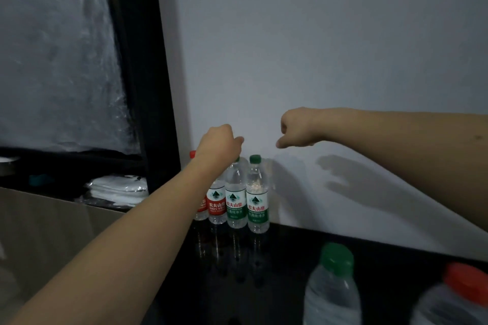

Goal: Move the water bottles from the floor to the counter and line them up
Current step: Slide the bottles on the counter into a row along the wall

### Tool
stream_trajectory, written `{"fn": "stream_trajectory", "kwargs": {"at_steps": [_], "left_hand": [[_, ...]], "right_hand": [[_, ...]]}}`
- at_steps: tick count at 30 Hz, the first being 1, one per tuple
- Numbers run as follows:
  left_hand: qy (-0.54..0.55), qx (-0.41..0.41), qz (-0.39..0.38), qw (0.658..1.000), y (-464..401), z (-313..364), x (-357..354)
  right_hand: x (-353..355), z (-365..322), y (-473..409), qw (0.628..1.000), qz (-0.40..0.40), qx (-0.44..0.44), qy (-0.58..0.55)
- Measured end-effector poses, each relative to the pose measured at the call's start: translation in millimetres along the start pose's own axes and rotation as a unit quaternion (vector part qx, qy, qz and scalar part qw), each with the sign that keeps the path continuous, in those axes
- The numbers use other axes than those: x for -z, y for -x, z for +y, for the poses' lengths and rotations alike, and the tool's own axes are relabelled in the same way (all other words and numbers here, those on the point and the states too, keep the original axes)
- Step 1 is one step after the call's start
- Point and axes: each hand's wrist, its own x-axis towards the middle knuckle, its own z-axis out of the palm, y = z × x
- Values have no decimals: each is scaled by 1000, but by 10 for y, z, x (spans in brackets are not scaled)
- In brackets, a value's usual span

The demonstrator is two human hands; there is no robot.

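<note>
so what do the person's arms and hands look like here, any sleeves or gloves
Both are bare. The left hand and right hand wear no gloves, and no rings, watch or bracelet show from this side. Both forearms are uncovered as far as the frame edges, so no sleeve is in view. A small dark mark sits on the right forearm near the frame's right edge.

right of the row of four bottles (232, 192) your way along the wall (317, 47) is bare desk (290, 250); near you, green-cap bottle (332, 287) and red-cap bottle (456, 301) block.
</note>
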Motion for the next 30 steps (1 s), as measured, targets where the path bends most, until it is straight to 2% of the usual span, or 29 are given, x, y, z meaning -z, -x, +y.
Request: {"fn": "stream_trajectory", "kwargs": {"at_steps": [5, 9, 14, 19, 22, 30], "left_hand": [[4, -53, -38, 998, 737, 399, 654], [11, -83, -69, 994, 1286, 728, 971], [0, -122, -134, 983, 1918, 1072, 940], [-50, -130, -176, 974, 2344, 1289, 654], [-86, -131, -153, 976, 2442, 1348, 554], [-113, -144, -66, 981, 2477, 1381, 399]], "right_hand": [[403, 184, 1142, 999, 18, -33, -9], [423, 359, 1925, 999, 10, -45, -18], [125, 575, 2581, 998, -20, -62, 9], [-281, 705, 2833, 996, -57, -67, -8], [-507, 770, 2834, 995, -62, -64, -33], [-804, 854, 2650, 992, -9, -70, -103]]}}
